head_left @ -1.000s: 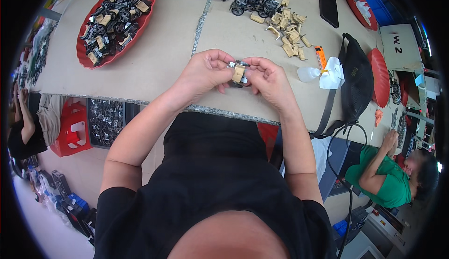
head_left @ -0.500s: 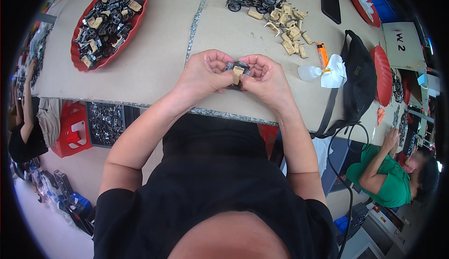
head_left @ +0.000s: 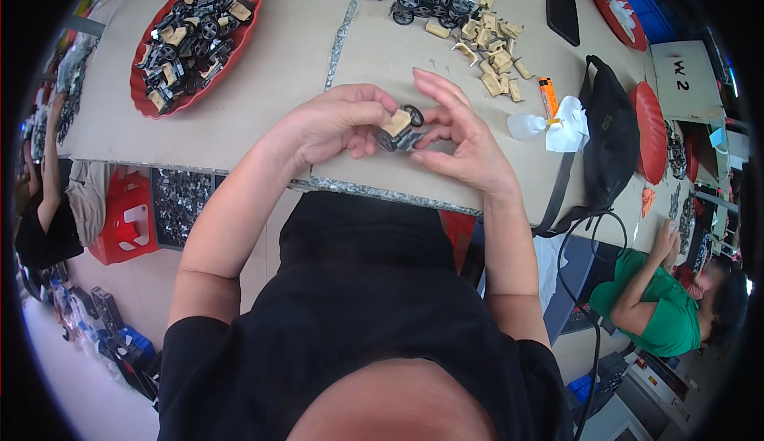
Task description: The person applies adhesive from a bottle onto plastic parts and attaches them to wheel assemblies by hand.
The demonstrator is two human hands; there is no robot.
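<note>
A small toy vehicle chassis, grey-black with a tan seat piece on top and a black wheel showing, is held above the table in front of me. My left hand pinches it from the left side, fingers closed. On its other side my right hand has its fingers spread, with the fingertips close to the chassis; whether they touch it I cannot tell. Loose tan seat pieces lie scattered beyond my right hand. Behind them is a heap of black wheeled chassis.
A red scalloped dish full of chassis with tan pieces stands far left. To the right lie a white squeeze bottle, tissue, an orange lighter, a phone and a black bag. A person in green works at right.
My right hand has opened, its fingers spreading away from the chassis. The chassis has tilted in my left hand, so that its wheel shows at the upper right.
</note>
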